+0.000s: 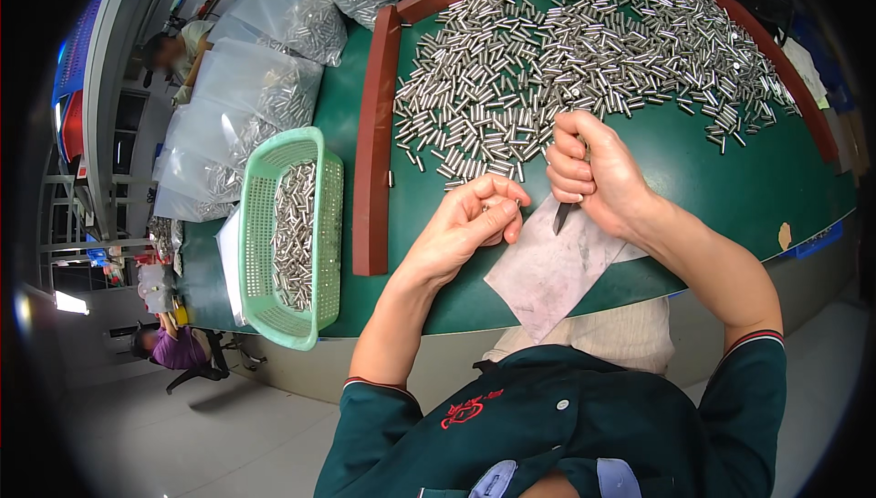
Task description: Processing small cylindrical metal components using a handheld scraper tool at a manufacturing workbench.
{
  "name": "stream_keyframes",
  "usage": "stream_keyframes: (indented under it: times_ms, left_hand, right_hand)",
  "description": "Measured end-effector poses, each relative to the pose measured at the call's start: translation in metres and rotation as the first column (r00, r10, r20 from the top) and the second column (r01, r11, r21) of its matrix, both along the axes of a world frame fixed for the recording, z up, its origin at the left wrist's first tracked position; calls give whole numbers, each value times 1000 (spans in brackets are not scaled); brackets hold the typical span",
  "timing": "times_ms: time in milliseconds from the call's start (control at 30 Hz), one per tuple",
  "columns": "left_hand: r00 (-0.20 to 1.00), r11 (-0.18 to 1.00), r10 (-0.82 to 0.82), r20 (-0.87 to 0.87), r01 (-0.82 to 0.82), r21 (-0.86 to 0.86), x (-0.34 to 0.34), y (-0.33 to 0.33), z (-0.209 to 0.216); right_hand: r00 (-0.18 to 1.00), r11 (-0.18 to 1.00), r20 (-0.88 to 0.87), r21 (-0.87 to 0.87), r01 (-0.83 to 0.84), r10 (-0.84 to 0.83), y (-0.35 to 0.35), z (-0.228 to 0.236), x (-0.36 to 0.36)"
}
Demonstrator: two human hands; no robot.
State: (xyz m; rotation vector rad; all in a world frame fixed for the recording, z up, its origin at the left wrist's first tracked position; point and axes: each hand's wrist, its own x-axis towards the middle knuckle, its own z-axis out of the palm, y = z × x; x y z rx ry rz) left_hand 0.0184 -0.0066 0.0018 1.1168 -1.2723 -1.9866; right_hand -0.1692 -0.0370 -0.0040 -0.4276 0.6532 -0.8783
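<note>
Between the fingertips of the left hand (473,222) sits a small metal piece (518,203), mostly hidden by the pinching grip. The right hand (598,177) is clenched around a dark tool (561,219) above a cloth (547,281). A slackened pinch could lose the piece among the loose pins (648,32) on the desk (671,169); a tool slip could nick fingers.

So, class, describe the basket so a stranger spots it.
On the dark green table, find the reddish rail left of the left hand. Just left of that rail stands the green basket of metal pins. Unlike the clear bags, its walls are perforated.
</note>
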Motion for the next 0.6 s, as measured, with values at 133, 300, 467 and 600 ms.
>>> stream_keyframes:
  times_ms: [133, 300, 467, 600]
  left_hand:
    - [1000, 1000, 6, 1, -6, -5, -2, 0, 0]
    - [1000, 1000, 23, -7, -24, -19, -4, 1, 0]
    - [1000, 1000, -2, -13, 2, 6, -2, -1, 0]
    - [1000, 1000, 12, -18, -11, 10, 0, -1, -6]
  right_hand:
    - [1000, 1000, -3, 1, 2, -2, 0, 0, 0]
    - [1000, 1000, -4, 4, -3, 3, -1, -1, -1]
    - [1000, 1000, 0, 0, -6, 6, -1, -1, 0]
    - [1000, 1000, 3, -3, -14, 14, -1, -1, 0]
